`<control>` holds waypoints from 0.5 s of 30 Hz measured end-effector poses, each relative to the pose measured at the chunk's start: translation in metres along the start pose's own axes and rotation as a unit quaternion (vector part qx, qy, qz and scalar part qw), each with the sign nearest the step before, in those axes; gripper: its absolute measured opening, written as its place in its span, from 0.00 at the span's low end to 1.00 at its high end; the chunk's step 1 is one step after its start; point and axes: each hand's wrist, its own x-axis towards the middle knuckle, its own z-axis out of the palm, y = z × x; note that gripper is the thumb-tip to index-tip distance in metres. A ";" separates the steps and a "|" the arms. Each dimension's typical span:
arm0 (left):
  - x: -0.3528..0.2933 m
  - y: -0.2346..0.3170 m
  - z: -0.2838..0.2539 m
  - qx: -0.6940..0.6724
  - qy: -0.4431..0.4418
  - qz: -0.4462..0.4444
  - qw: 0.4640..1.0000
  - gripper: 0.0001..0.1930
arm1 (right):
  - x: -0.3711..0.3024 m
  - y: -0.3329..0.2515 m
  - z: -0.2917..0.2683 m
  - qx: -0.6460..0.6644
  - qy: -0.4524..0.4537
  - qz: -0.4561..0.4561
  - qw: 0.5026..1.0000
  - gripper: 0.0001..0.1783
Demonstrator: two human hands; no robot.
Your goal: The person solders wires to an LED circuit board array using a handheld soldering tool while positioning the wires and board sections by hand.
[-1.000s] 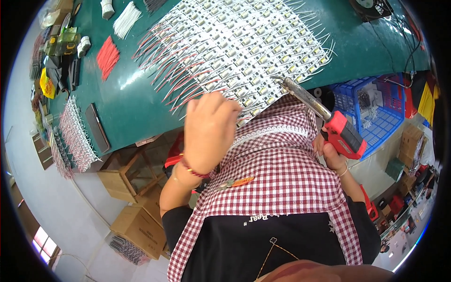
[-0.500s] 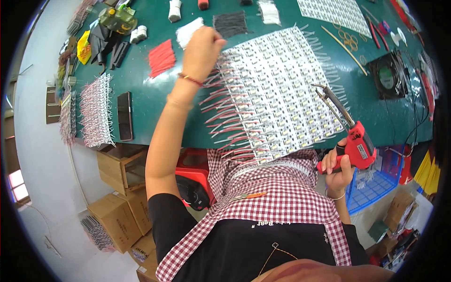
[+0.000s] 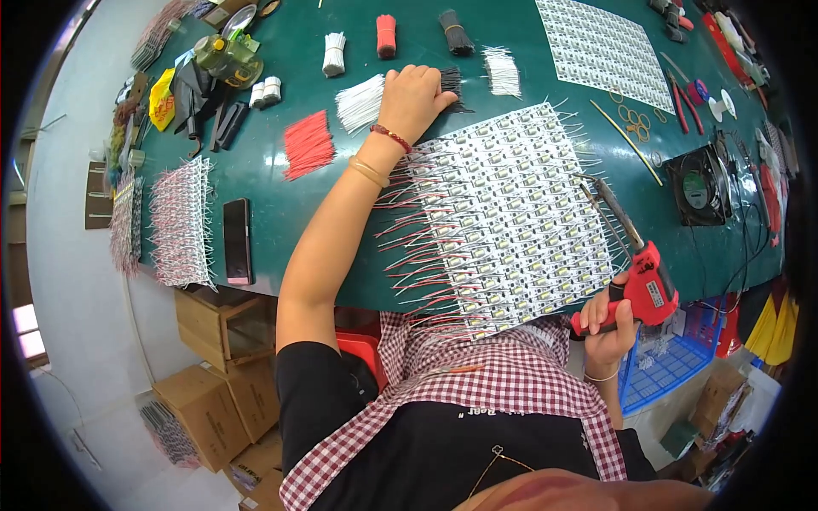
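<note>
My left hand (image 3: 415, 100) reaches over the near part of a pile of black wires (image 3: 452, 85), thumb held out to the right of the bent fingers; its fingertips are partly hidden. A red soldering gun (image 3: 649, 285) is gripped in my right hand (image 3: 610, 328), its metal tip pointing up and left above the board's right edge. The white sheet of circuit boards (image 3: 520, 221) lies in front of me, with rows of small components. Red and white wires (image 3: 417, 255) stick out along its left side, white ones along its right.
Loose white wires (image 3: 361, 104) and red wires (image 3: 308, 145) lie left of my hand. Bundled wires (image 3: 386, 38) stand farther back. A phone (image 3: 238, 241) and wired boards (image 3: 181, 221) lie at left. A second board sheet (image 3: 605, 51), pliers (image 3: 682, 104) and a fan (image 3: 700, 189) are at right.
My left hand has moved right, from beside the white wires to the black wires. The view has shifted, so the table sits lower in it. My right hand still holds the soldering gun.
</note>
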 end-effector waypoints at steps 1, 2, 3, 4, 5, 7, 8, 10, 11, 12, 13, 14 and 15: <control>0.001 -0.001 -0.002 -0.002 -0.010 0.002 1.000 0.17 | 0.002 0.000 0.001 0.000 -0.002 0.000 1.000 0.22; 0.002 -0.002 -0.004 -0.001 -0.008 0.001 1.000 0.17 | 0.003 -0.001 0.002 0.004 -0.010 -0.003 1.000 0.22; 0.001 -0.004 -0.007 -0.012 -0.023 0.013 1.000 0.18 | 0.004 -0.001 0.003 0.008 -0.019 -0.006 1.000 0.22; 0.001 -0.005 -0.010 -0.024 -0.038 0.024 0.999 0.18 | 0.005 -0.001 0.005 0.007 -0.020 -0.007 1.000 0.22; 0.000 -0.006 -0.013 -0.024 -0.037 0.023 0.999 0.18 | 0.005 -0.001 0.006 0.010 -0.025 -0.004 1.000 0.23; -0.001 -0.007 -0.021 0.001 -0.060 0.027 0.998 0.17 | 0.004 -0.001 0.008 0.011 -0.030 -0.002 1.000 0.23; -0.001 -0.008 -0.026 0.000 -0.059 0.026 0.998 0.17 | 0.004 0.000 0.008 0.008 -0.024 -0.002 1.000 0.23; -0.003 -0.013 -0.039 0.006 -0.030 0.008 0.999 0.16 | 0.003 0.000 0.007 0.005 -0.021 -0.002 1.000 0.23; -0.007 -0.020 -0.045 0.006 -0.030 0.007 1.000 0.16 | 0.002 0.000 0.007 0.008 -0.026 0.000 1.000 0.23; -0.011 -0.028 -0.053 0.031 -0.029 -0.041 0.998 0.15 | 0.003 -0.001 0.007 0.012 -0.032 0.002 0.999 0.23; -0.018 -0.036 -0.062 0.056 -0.030 -0.088 0.994 0.15 | 0.003 0.000 0.008 0.014 -0.033 0.003 0.999 0.23; -0.026 -0.043 -0.071 0.071 -0.051 -0.098 0.991 0.14 | 0.003 0.000 0.007 0.006 -0.022 0.002 1.000 0.23; -0.032 -0.043 -0.071 0.073 -0.052 -0.098 0.991 0.14 | 0.004 0.000 0.006 -0.001 -0.011 0.001 1.000 0.23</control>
